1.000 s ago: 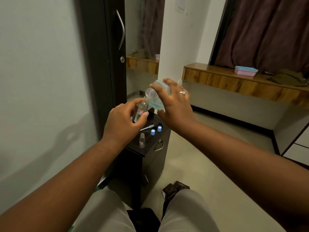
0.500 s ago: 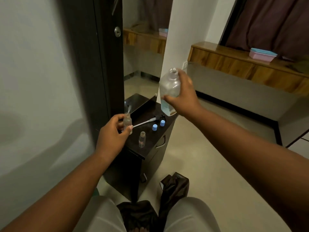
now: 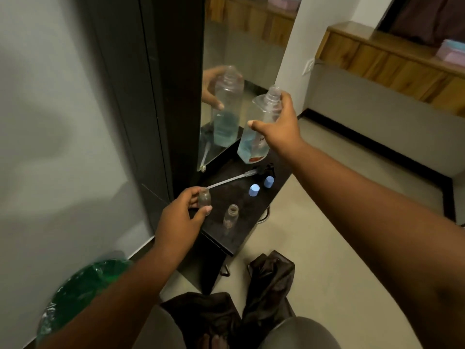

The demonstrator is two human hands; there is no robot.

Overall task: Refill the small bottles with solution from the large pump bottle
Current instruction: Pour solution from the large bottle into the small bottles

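Observation:
My right hand grips the large clear bottle by its upper part; it stands nearly upright at the back of the dark cabinet top, uncapped, with pale blue solution in its lower third. My left hand holds a small uncapped bottle at the cabinet's left edge. A second small open bottle stands free on the top. The pump head with its long tube lies flat between them. Two blue caps rest beside it.
A mirror behind the cabinet reflects the large bottle and hand. A green plastic bag sits low at the left wall. Dark leather shoes lie on the floor by my knees. A wooden ledge runs along the right.
The large bottle went from tipped over the small bottle to upright and down onto the cabinet's back. My left hand lowered the small bottle to the cabinet's left edge. The view tilted downward.

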